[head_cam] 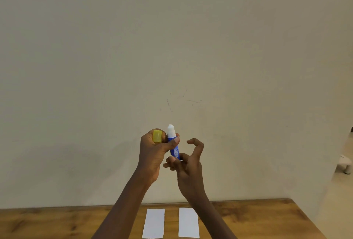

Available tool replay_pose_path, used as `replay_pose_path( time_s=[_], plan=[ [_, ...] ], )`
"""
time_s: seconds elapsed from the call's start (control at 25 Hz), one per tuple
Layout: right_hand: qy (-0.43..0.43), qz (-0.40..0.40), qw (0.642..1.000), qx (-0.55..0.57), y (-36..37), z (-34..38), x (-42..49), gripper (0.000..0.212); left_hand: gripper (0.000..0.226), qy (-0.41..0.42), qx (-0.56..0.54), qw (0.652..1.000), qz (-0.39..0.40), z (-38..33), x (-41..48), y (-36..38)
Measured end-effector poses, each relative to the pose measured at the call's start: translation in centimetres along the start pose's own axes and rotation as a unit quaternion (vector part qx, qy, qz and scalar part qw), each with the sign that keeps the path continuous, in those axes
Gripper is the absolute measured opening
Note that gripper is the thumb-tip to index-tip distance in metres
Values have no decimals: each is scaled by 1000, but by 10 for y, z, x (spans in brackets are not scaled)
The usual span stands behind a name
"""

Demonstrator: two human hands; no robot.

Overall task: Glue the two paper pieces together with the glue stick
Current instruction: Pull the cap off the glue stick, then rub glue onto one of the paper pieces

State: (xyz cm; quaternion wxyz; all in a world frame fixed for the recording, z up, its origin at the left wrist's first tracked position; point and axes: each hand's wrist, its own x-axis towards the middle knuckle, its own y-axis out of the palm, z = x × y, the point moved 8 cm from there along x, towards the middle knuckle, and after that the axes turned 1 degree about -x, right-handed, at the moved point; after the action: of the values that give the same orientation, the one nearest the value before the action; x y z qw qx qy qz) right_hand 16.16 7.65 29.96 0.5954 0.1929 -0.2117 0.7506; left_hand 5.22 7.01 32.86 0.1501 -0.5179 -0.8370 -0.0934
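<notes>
Both grips were busy in the head view, raised well above the tabletop (57,219) in front of a plain wall (172,38). In the left hand (152,152) the grip was closed around two things together: the yellow cap (157,136) was tucked against the palm under the curled fingers, and the upper part of the blue glue stick (174,148) was pinched between the thumb and the fingers. Its white tip (170,129) stood bare and pointed upward, so the cap was already off. I judge that the cap was kept in the palm so that it would not roll away, and so that the other hand stayed free.

At the right hand (188,168) the grip was only partly closed: the thumb and one or two fingers touched the bottom end of the tube, while the index finger was lifted and bent, apart from it. This looked like the hold for turning the base to push the glue out (I cannot confirm any turning from one picture).

Below, two white paper pieces (154,223) lay flat on the tabletop, side by side with a narrow gap between them, not yet glued and easy to reach.
</notes>
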Motion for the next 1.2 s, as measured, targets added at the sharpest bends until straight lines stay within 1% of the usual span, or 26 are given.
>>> replay_pose_path(
  time_s=[0.08,0.16,0.24,0.28,0.32,0.36,0.4,0.48,0.52,0.56,0.68,0.8,0.88,0.96,1.0,1.04,1.12,1.2],
  plan=[
    [16,56,997,55,6,-1,1,31,23,0,4,1000,-1,0,0,-2],
    [15,64,996,55,8,-3,1,35,23,0,0,1000,-4,1,1,-4],
    [8,15,1000,3,6,-6,-2,48,22,-1,-3,1000,-7,3,0,-4],
    [2,-17,1000,-21,3,-7,-3,51,21,-2,-5,1000,-8,5,0,-3],
    [-4,-38,999,-33,1,-9,-3,51,21,-4,-8,1000,-7,7,0,-3],
    [-4,-37,999,-27,0,-11,-2,49,21,-8,-11,1000,-4,9,1,-3],
    [4,-11,1000,6,2,-15,-1,46,21,-12,-11,1000,2,12,1,-3],
    [30,71,993,85,11,-23,-1,42,23,-20,-14,999,23,17,1,-3],
    [41,94,989,104,14,-27,-3,40,23,-28,-21,999,29,22,0,-3],
    [46,99,988,112,14,-30,-5,40,24,-36,-31,998,32,27,-1,-3],
    [58,54,990,115,12,-49,-11,48,23,-55,-35,997,37,50,-4,-1],
    [70,3,995,76,16,-83,-23,54,24,-93,-9,995,46,88,-9,5],
    [93,-15,994,60,25,-116,-39,52,28,-140,6,989,55,122,-17,8],
    [126,-23,991,41,37,-156,-60,51,33,-205,7,977,64,167,-27,5],
    [148,-25,988,30,43,-177,-70,47,34,-233,1,971,57,192,-32,-2],
    [172,-28,984,21,50,-197,-80,38,32,-256,-6,966,41,216,-36,-11],
    [228,-29,973,-11,66,-237,-98,20,24,-300,8,954,-3,261,-44,-34],
    [280,-32,958,-52,82,-270,-109,7,34,-342,30,938,-54,295,-56,-56]
  ],
)
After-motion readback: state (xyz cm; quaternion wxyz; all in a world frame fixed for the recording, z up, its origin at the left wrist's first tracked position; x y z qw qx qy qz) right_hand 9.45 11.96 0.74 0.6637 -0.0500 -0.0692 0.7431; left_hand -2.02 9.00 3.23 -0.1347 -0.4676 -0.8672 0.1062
